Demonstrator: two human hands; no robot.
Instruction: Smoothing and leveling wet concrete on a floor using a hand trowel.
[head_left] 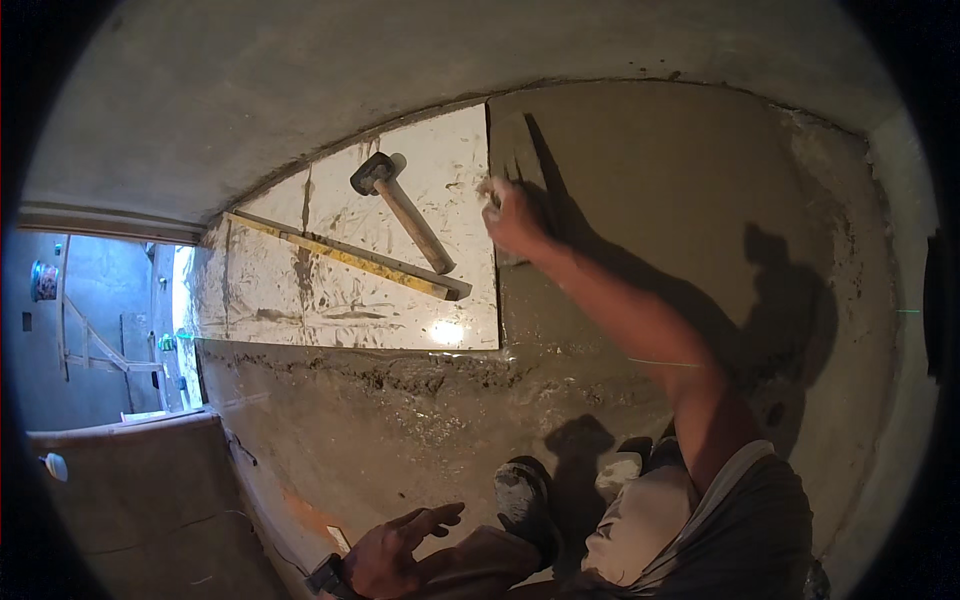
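My right hand (508, 215) grips a mortar-covered trowel (522, 145) at the right edge of white, smeared tiles (375, 310), over smooth wet grey mortar (660, 170). On the tiles lie a black-headed mallet with a wooden handle (408, 214) and a long yellow level (350, 262), slanting below it. My left hand (405, 545) is low in the picture, fingers apart and slightly bent, holding nothing.
A grey wall (250, 90) borders the floor at the top, another (880, 260) at the right. On the left is a bright doorway (110, 290) showing a wooden frame beyond. Rough mortar (400, 370) runs below the tiles. My dusty shoe (522, 500) stands near the bottom.
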